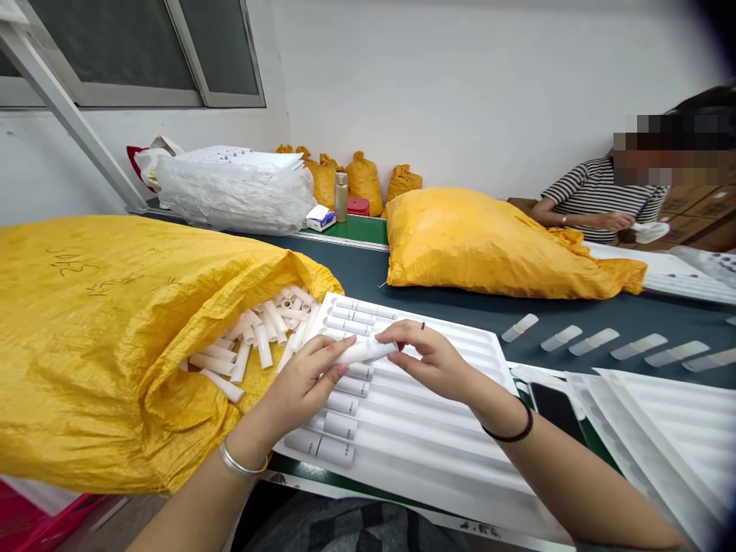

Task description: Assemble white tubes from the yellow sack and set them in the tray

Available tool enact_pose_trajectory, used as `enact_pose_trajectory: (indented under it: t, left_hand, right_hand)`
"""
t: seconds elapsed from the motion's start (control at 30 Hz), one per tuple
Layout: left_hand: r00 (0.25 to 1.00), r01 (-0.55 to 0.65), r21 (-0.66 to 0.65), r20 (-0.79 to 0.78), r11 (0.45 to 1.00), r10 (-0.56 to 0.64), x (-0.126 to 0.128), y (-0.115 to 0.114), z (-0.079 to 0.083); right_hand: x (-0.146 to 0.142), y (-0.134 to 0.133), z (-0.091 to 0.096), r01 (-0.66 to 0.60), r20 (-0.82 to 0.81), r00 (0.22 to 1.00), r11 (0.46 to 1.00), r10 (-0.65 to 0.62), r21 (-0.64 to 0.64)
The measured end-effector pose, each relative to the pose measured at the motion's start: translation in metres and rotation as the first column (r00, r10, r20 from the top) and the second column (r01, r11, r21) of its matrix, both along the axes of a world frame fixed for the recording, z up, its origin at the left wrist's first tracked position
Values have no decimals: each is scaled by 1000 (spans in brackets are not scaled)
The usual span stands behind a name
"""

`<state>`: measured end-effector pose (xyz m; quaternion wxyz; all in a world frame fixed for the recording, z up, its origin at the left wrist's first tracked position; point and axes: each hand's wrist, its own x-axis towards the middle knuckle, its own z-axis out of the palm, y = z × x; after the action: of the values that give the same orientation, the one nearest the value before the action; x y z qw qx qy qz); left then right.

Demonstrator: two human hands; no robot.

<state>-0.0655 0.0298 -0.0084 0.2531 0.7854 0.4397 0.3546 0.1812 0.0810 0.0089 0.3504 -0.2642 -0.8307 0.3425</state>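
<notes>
A white plastic tube (357, 353) is held between my two hands above a white ribbed tray (442, 448). The thumb and fingers of my left hand (304, 381) are closed round its left end. My right hand (437, 360) pinches the other end, where a greyish section shows. Several tubes with printed labels (339, 425) lie in the grooves along the tray's left side. To the left of my left hand, loose white tubes (261, 330) spill from the mouth of an orange-yellow sack (115, 330).
Another full yellow sack (471, 241) lies across the dark conveyor belt (359, 268). Several translucent tubes (569, 337) rest on the belt at right. A phone (555, 414) and stacked trays (661, 437) are beside my right forearm. Across the belt sits a person in a striped shirt (592, 192).
</notes>
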Motion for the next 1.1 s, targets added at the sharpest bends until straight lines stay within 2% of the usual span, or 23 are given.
enact_pose_trajectory:
  t: [0.07,0.17,0.23,0.43,0.63,0.73,0.87,0.97,1.1]
  left_hand:
    - [1000,31,-17,4,999,-31,0,-2,5]
    - [1000,9,-22,28,1000,-9,-3,-4,8]
    - [1000,15,-43,15,999,-14,-4,-5,9]
    - [995,93,-100,36,991,-90,-7,-9,12]
    - [988,142,-97,83,985,-134,-5,-11,16]
    - [995,56,-54,83,997,-51,-5,-12,16]
    - [988,-105,-72,109,992,113,-11,-12,9]
    - [985,-138,-14,103,990,139,-15,-13,4]
    - [990,-134,173,54,976,127,-12,-17,6]
  right_hand:
    - [5,-3,2,11,-4,1000,995,-11,104]
    - [10,-7,0,110,-90,991,990,-102,92]
    - [12,-9,0,133,-109,986,987,-124,88]
    - [13,-9,15,-8,49,999,957,-7,289]
    - [9,-17,21,-94,120,991,955,62,283]
    - [5,-22,21,-22,101,995,948,-11,317]
    - [4,-22,19,102,11,994,947,-110,304]
    - [6,-21,15,157,0,987,949,-164,272]
    - [6,-22,10,217,53,972,959,-230,183]
